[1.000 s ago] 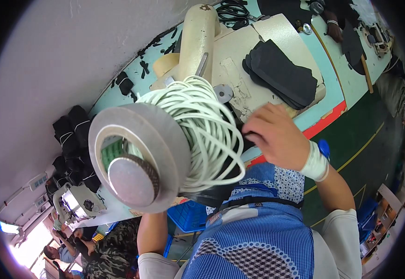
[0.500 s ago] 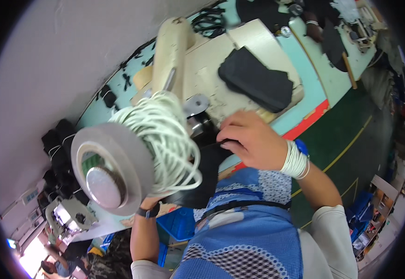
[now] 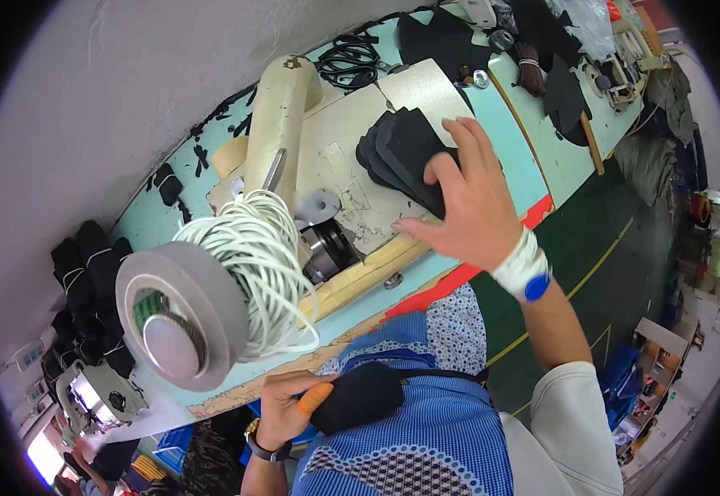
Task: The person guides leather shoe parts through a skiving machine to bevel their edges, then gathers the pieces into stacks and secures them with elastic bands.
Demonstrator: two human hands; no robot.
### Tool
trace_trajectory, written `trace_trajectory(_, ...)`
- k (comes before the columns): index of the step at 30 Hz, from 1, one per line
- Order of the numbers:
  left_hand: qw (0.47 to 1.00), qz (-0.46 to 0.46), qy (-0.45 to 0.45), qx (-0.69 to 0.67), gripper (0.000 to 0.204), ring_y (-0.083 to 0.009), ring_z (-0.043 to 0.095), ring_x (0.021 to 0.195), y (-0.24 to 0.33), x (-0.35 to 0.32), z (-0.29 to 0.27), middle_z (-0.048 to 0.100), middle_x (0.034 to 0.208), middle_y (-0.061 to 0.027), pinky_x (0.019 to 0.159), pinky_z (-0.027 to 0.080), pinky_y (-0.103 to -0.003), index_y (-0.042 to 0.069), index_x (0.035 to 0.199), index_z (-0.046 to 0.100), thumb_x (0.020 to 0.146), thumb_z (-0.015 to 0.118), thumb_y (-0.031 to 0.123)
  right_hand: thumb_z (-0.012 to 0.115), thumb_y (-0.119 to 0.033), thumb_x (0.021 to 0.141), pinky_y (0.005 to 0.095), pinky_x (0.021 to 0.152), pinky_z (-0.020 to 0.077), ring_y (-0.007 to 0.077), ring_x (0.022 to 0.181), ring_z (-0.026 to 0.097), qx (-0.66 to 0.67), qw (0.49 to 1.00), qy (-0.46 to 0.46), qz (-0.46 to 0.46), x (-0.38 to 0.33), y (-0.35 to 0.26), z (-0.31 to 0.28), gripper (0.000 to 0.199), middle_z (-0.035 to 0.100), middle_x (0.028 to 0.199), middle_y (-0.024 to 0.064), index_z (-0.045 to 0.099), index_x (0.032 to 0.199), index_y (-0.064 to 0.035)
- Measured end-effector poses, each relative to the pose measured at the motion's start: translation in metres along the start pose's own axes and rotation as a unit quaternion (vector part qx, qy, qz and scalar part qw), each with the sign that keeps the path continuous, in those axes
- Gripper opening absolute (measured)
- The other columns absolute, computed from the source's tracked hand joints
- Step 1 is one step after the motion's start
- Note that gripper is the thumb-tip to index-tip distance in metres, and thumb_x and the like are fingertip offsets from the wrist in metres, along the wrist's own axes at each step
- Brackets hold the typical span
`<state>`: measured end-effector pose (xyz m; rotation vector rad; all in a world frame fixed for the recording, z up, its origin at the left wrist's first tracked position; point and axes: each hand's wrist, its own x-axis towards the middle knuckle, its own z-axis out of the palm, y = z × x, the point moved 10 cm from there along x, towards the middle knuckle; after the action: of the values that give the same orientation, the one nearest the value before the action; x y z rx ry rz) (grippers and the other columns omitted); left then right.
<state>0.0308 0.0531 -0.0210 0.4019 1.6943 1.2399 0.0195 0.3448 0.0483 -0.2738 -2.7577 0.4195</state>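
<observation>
Black stack (image 3: 403, 150), upper centre, is slanting lengthwise down-right, left of nearer right hand (image 3: 477, 217), fingers parted; left hand (image 3: 283, 409) is clasping black piece (image 3: 364, 398).

Sleeves (image 3: 570, 423) are pale, apron (image 3: 455, 417) blue, left hand's (image 3: 280, 411) finger cover (image 3: 316, 398) orange.

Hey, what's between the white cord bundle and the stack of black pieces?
In the head view, a grey disc, a dark shiny cylinder and worn cream machine bed lie between the white cord and black pieces.
</observation>
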Motion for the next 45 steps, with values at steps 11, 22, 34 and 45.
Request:
trace_trajectory(11,0.997,-0.067,-0.003,-0.045,0.027,-0.006,0.059,0.073,-0.017,0.012,-0.028,0.069,0.082,-0.0026,0.066,0.047,-0.022,-0.003,0.106,0.068,0.088,0.07,0.017,0.08,-0.017,0.068,0.0436,0.085,0.0482,0.0357,0.102,0.057,-0.014,0.999,0.022,-0.02,0.01,-0.009,-0.003,0.034,0.055,0.113,0.0191,0.052,0.083,-0.0036)
trace_trajectory(22,0.972,0.048,0.118,0.2,0.023,-0.0043,0.056,0.083,-0.065,0.032,-0.129,0.066,0.093,-0.0001,0.074,0.044,-0.019,-0.001,0.108,0.066,0.093,0.067,0.016,0.073,-0.013,0.075,0.0424,0.078,0.0481,0.0304,0.092,0.06,0.299,0.939,-0.168,-0.014,-0.018,-0.057,0.054,0.03,0.063,0.088,0.0113,0.063,0.102,-0.0038)
trace_trajectory(34,0.99,0.022,0.115,0.074,0.033,-0.0203,0.061,0.105,-0.054,0.037,-0.127,0.067,0.117,-0.0075,0.091,0.046,-0.035,0.007,0.118,0.067,0.089,0.071,0.02,0.072,-0.009,0.075,0.0408,0.071,0.0463,0.0291,0.079,0.058,0.38,0.884,-0.27,0.033,-0.032,-0.024,0.033,0.009,0.062,0.076,0.0098,0.069,0.081,-0.0034)
trace_trajectory(45,0.933,0.07,0.038,0.351,0.017,-0.0196,0.062,0.093,-0.011,0.047,-0.093,0.068,0.103,-0.0049,0.081,0.049,-0.032,0.004,0.1,0.071,0.088,0.071,0.015,0.07,-0.005,0.077,0.0356,0.072,0.0495,0.0304,0.08,0.065,0.4,0.882,-0.178,0.173,-0.044,-0.023,0.041,0.019,0.067,0.088,0.0148,0.067,0.096,-0.0017)
